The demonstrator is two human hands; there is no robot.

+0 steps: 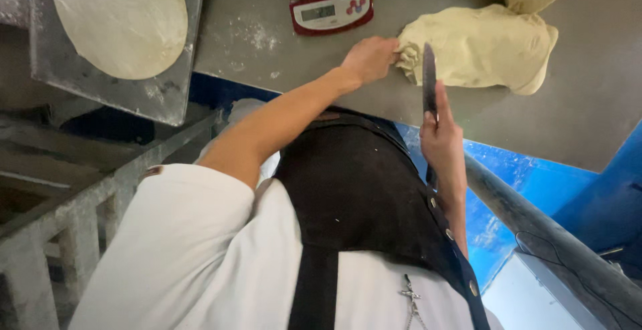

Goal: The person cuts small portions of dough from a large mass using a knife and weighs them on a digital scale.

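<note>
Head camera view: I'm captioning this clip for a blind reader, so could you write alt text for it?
Seen from above, a person's left hand grips the end of a pale dough lump on a grey metal table, while the right hand holds a dark knife beside it. A red scale and a flat dough round lie nearby.

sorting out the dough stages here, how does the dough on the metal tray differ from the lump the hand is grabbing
The dough on the metal tray is rolled into a flat, smooth round; the lump on the table is thick, folded and uneven. The flat round lies untouched, while the left hand pinches the lump's edge and the right hand holds a knife beside it. Both are the same pale cream colour.
</note>
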